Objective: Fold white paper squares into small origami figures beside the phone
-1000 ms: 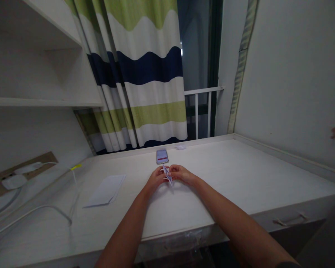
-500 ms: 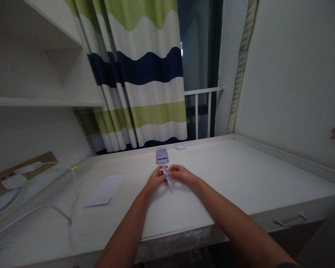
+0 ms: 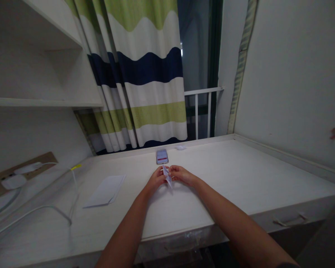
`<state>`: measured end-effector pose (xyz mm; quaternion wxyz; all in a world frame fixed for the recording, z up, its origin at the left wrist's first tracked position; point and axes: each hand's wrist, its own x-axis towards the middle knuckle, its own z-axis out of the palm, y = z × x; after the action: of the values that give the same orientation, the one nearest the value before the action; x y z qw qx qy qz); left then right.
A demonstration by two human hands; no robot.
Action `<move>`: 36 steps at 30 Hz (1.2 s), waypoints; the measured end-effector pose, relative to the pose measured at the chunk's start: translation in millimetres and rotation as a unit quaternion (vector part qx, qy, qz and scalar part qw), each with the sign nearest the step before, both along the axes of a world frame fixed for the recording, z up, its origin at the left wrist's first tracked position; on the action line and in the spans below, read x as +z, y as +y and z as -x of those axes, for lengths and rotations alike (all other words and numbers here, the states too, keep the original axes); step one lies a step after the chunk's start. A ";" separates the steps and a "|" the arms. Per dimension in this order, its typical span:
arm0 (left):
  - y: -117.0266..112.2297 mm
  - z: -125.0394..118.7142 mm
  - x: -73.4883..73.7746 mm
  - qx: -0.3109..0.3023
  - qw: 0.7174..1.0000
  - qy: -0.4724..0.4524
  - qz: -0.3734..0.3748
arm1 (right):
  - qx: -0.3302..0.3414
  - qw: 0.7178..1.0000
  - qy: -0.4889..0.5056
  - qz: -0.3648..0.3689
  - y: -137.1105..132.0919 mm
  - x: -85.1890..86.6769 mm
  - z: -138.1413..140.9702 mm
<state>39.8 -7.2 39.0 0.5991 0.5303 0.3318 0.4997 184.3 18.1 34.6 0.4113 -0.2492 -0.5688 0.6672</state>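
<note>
My left hand [image 3: 155, 179] and my right hand [image 3: 181, 174] meet over the middle of the white desk [image 3: 229, 175]. Both pinch a small folded piece of white paper [image 3: 166, 176], which stands nearly upright between the fingertips, its point aimed down at the desk. A phone [image 3: 162, 156] with a lit screen lies flat just beyond my hands.
A stack of white paper sheets [image 3: 106, 190] lies to the left on the desk. A white cable [image 3: 44, 210] runs from a wall socket [image 3: 13, 178] at the far left. A striped curtain [image 3: 139, 74] hangs behind; a small white scrap [image 3: 180, 147] sits near the desk's back edge.
Both hands kept their pinch on the folded paper and shifted only slightly; the paper's lower tip sits a little higher than a second ago.
</note>
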 end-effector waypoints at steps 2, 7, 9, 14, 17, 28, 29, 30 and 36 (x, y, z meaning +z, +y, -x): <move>-1.4 -0.9 1.5 0.002 1.000 -0.005 0.001 | 0.004 1.000 0.006 0.002 0.2 -0.7 0.5; 0.3 -0.3 0.7 0.002 1.000 -0.015 0.003 | 0.006 1.000 0.025 0.013 2.7 -4.1 1.6; 1.4 0.6 -0.4 -0.002 1.000 -0.023 0.002 | 0.009 0.999 0.033 0.017 3.3 -4.5 1.6; 1.8 2.4 -1.7 0.007 1.000 -0.026 -0.001 | 0.004 0.999 0.038 0.019 2.3 -2.5 0.0; 2.7 3.4 -2.6 0.018 0.999 -0.029 -0.001 | -0.004 0.999 0.027 0.023 2.0 -1.5 -1.3; 5.5 2.5 -3.8 0.012 1.000 0.007 0.006 | -0.022 0.999 0.022 0.009 4.6 -3.1 -0.8; 5.2 2.2 -3.6 0.013 1.000 0.007 0.009 | -0.022 0.999 0.024 0.008 4.7 -3.2 -1.1; 5.0 2.0 -3.6 0.015 1.000 0.007 0.011 | -0.022 0.999 0.024 0.006 4.8 -3.2 -1.3; 5.3 0.9 -4.0 0.014 1.000 0.005 0.004 | -0.018 1.000 0.024 0.005 5.0 -4.2 -0.8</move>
<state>38.8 -1.9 35.0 0.5925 0.5257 0.3444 0.5039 185.1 23.1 30.4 0.4355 -0.2459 -0.5505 0.6684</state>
